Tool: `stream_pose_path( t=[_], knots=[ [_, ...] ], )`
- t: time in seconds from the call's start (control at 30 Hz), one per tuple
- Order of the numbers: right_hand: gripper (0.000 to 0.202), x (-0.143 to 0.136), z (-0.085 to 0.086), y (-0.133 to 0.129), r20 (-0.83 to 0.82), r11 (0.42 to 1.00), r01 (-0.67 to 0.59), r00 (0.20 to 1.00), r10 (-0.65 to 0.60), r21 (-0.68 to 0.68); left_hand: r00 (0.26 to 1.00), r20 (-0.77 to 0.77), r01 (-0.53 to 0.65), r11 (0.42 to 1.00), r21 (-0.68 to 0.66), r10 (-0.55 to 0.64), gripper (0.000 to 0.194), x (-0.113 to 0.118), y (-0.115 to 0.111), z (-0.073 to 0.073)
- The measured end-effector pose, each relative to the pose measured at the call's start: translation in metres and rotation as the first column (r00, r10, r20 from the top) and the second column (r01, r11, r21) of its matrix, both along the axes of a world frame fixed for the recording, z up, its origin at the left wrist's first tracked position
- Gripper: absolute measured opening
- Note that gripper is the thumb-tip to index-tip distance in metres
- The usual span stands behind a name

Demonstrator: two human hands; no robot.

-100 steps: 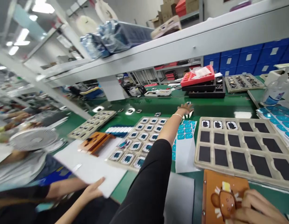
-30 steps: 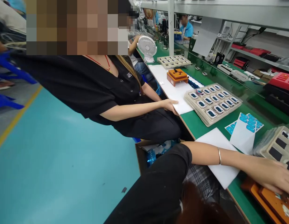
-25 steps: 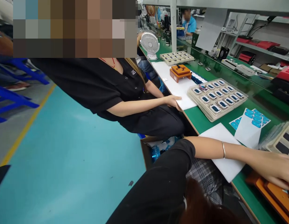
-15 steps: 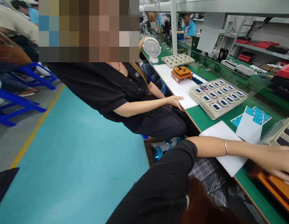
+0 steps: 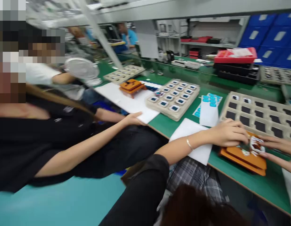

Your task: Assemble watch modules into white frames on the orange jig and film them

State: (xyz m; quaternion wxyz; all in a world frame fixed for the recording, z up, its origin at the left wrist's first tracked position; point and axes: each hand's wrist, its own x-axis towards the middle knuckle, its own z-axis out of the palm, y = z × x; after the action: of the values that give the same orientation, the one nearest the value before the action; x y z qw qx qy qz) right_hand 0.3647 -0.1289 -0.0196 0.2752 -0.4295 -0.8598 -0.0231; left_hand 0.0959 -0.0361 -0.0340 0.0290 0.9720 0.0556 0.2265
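Observation:
My left hand, with a silver bangle at its wrist, is over an orange fixture at the table's front edge. Its fingers are bent and pressed together at the fixture's back part; anything in them is hidden. From the right edge comes my right hand, its fingers and thumb gripping a small white-rimmed part with a dark, shiny middle, tilted just above the fixture. Behind both hands lies a beige tray with dark pads in most pockets and white-framed pieces in a few.
A white foam sheet and sheets of blue stickers lie to the left. Beyond are a tray of framed parts, another orange fixture and a white fan. A co-worker's hand rests at the table edge.
My view has swung right, bringing the orange fixture, the beige tray and my right hand with the white-rimmed part into sight. My left hand stays by the fixture.

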Motion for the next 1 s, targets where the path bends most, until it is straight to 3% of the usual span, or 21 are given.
stream_pose_path(
  t=[0.1, 0.23, 0.53, 0.73, 1.0],
  knots=[
    [0.02, -0.012, 0.008, -0.004, 0.015, 0.999, -0.051, 0.999, 0.05, 0.003, 0.995, 0.101, 0.023, 0.998, -0.052, -0.018, 0.024, -0.003, 0.001, -0.004],
    [0.02, -0.021, 0.011, -0.003, -0.026, 0.999, -0.026, 0.999, 0.025, -0.034, 0.982, 0.181, 0.068, 0.994, -0.081, -0.052, 0.022, -0.007, 0.003, -0.007],
    [0.017, -0.024, 0.009, -0.006, -0.086, 1.0, -0.016, 0.996, 0.014, -0.026, 0.995, 0.072, 0.071, 0.993, -0.098, -0.064, 0.03, -0.011, 0.003, -0.008],
    [0.016, -0.025, 0.011, -0.006, -0.062, 1.0, -0.008, 0.998, 0.007, -0.013, 0.991, 0.089, 0.101, 0.993, -0.063, -0.095, 0.032, -0.01, 0.004, -0.01],
    [0.016, -0.027, 0.011, -0.008, -0.068, 0.999, 0.003, 0.998, -0.005, -0.032, 0.995, 0.001, 0.096, 0.993, -0.073, -0.096, 0.032, -0.011, -0.001, -0.003]
  ],
)
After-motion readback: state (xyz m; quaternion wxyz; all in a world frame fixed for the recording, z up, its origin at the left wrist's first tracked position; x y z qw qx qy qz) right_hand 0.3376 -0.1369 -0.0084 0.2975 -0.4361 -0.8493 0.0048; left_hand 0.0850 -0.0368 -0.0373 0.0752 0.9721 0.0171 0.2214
